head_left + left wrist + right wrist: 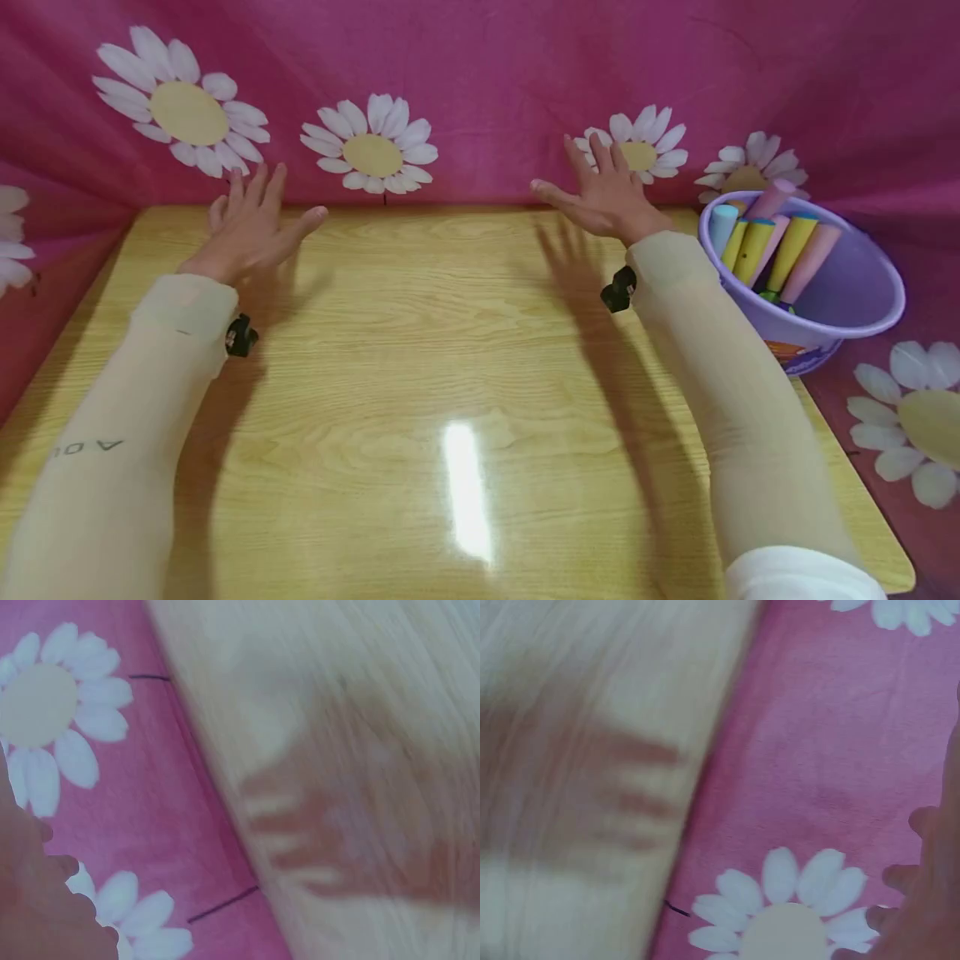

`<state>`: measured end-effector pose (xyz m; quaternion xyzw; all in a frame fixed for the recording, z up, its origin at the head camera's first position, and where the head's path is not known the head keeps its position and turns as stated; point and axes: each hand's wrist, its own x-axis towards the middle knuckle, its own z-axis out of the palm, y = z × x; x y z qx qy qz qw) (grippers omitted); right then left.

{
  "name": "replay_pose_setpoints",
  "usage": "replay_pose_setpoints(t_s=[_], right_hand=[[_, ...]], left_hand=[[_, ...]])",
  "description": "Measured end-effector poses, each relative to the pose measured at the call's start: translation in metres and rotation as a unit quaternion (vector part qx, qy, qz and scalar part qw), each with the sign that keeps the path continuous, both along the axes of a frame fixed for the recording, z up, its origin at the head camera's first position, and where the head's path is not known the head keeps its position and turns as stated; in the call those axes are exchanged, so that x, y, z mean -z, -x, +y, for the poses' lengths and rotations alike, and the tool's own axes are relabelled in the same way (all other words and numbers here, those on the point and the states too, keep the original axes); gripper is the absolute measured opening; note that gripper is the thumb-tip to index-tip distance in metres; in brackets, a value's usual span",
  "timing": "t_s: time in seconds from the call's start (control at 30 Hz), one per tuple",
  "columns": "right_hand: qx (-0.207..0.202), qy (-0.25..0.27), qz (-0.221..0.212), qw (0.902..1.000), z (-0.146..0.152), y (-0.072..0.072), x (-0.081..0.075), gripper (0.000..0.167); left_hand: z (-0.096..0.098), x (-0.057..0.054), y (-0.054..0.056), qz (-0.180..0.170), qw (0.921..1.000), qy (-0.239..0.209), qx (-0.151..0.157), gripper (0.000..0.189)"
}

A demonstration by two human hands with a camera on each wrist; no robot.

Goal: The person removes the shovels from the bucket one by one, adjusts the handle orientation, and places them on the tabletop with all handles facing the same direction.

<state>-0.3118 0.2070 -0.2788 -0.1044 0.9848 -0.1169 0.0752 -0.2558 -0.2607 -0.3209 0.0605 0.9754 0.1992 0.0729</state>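
Both hands are held out over the far part of a wooden table, fingers spread and holding nothing. In the head view the left hand hovers near the far left corner, its thumb pointing right. The right hand is raised near the far edge, left of a purple bucket. Each wrist view catches part of its hand at the frame's edge, the left hand at lower left and the right hand at lower right. Shadows of the fingers fall on the tabletop, apart from the hands.
Inside the bucket stand several foam-like sticks, among them a yellow stick, a pink stick and a light blue stick. The bucket stands at the table's right edge. A magenta cloth with white daisies hangs behind and beside the table.
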Motion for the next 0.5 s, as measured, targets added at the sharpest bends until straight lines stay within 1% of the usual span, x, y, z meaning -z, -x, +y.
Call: replay_pose_setpoints(t_s=[0.13,0.23,0.37,0.5], right_hand=[[-0.017,0.009,0.002,0.9998,-0.001,-0.004,-0.014,0.096],[-0.021,0.039,0.002,0.9990,0.000,-0.006,-0.023,0.092],[-0.024,0.090,0.007,0.9956,0.003,-0.010,-0.031,0.085],[-0.031,0.107,0.018,0.9937,0.003,-0.019,-0.040,0.081]], left_hand=[[0.008,-0.005,-0.001,0.010,0.9998,-0.015,0.002,0.100],[0.017,-0.007,-0.002,0.020,0.9994,-0.029,-0.004,0.098],[0.035,-0.002,-0.006,0.026,0.9984,-0.050,-0.003,0.096],[0.048,0.002,-0.015,0.040,0.9969,-0.066,0.010,0.095]])
